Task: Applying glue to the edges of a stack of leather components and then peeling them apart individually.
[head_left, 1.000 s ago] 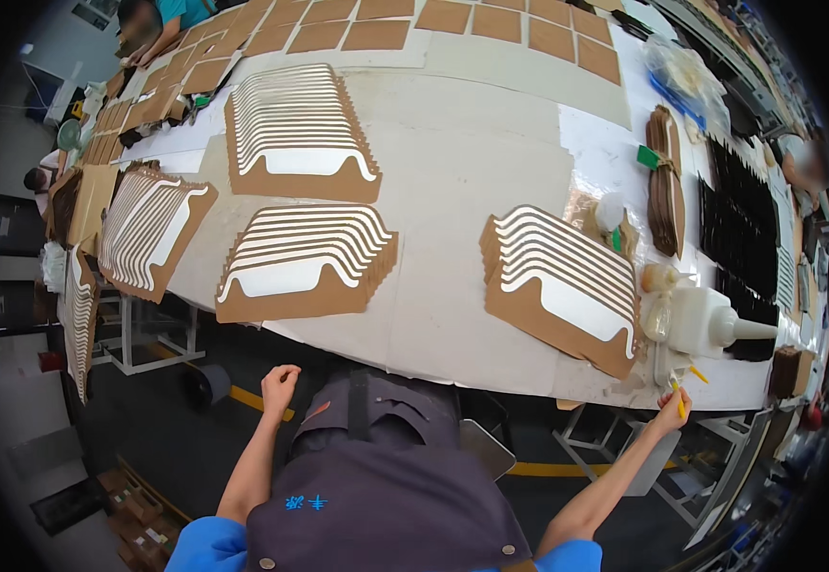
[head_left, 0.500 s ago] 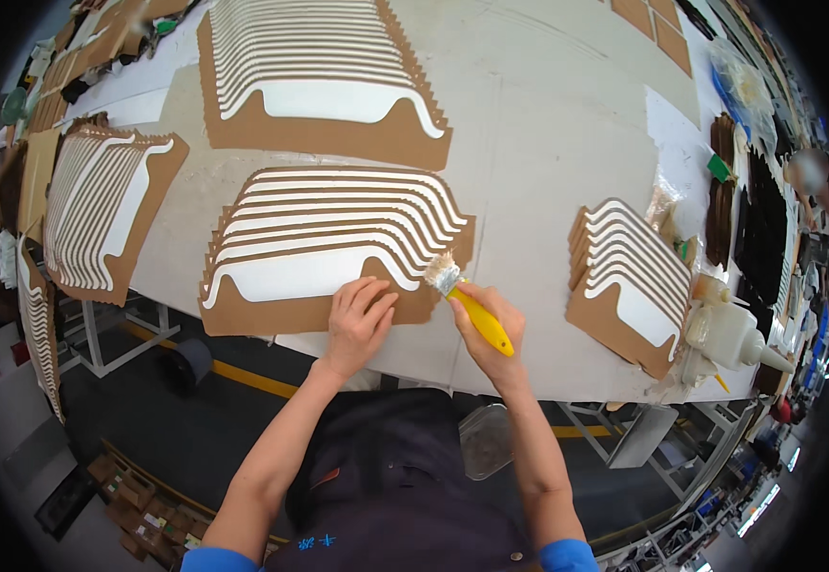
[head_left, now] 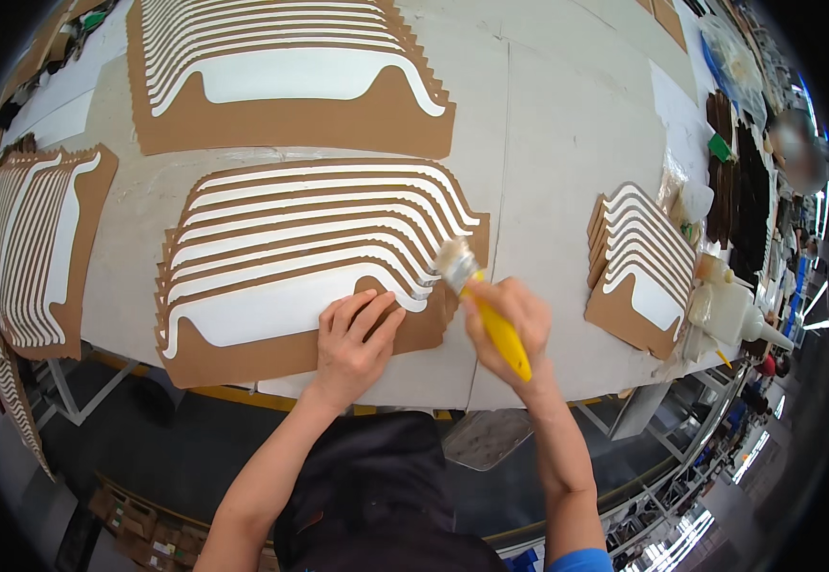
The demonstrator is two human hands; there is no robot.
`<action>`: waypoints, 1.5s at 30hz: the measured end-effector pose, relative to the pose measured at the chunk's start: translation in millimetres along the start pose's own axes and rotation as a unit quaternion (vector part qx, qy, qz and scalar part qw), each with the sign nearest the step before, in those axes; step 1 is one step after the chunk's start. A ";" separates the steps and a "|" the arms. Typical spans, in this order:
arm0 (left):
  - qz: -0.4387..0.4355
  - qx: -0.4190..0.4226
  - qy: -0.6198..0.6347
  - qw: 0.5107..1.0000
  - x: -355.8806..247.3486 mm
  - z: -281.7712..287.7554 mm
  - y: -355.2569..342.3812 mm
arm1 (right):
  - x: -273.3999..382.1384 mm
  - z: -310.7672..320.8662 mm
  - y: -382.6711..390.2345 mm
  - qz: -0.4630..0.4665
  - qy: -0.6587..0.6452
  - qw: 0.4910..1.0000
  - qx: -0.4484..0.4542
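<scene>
My right hand (head_left: 514,324) is closed round the yellow handle of a flat paintbrush (head_left: 497,319). Its pale bristles reach the right-hand edge of the middle stack of brown card pieces (head_left: 243,355); whether they touch is hard to tell. Those pieces lie overlapped like a fan, each showing a white wavy band along its edge, and the nearest shows a broad white area. My left hand (head_left: 357,348) rests on the front card, fingers spread and slightly bent, beside the white band's right-hand dip. Nothing is in it.
Another fanned stack (head_left: 290,129) lies farther back, one (head_left: 71,257) at the left and a smaller one (head_left: 614,305) at the right. Near the right table edge stands a whitish squeeze bottle (head_left: 727,313) with a spout. Dark strips and plastic wrap lie beyond it.
The view has shifted, so the stacks and hands sit differently in it. The brush remains in my right hand at the stack's right edge, and my left hand still lies on the front card.
</scene>
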State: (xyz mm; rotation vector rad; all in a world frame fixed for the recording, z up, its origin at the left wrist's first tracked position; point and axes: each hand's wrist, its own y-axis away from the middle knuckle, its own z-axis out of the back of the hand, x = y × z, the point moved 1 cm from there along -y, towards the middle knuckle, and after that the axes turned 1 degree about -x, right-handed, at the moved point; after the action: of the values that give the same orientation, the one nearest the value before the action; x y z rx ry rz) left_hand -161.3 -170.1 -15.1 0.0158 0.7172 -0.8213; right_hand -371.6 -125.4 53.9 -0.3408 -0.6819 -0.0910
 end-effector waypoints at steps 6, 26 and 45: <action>0.003 -0.001 -0.012 1.000 -1.5 2.1 -1.8 | 8.7 -11.2 4.5 0.025 -0.032 0.999 0.030; 0.008 0.013 -0.020 1.000 -5.8 -1.9 -6.1 | -40.5 -2.4 -28.7 0.039 0.006 0.999 -0.024; 0.009 0.014 -0.015 1.000 -1.0 -2.5 -4.3 | -30.1 -11.6 -43.6 0.022 -0.081 0.996 0.022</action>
State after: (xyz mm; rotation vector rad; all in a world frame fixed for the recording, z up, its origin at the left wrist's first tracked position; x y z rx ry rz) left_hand -166.1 -171.7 -15.4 0.0345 0.6777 -0.8125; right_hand -396.4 -171.2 38.6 -0.3224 -0.8350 -0.0051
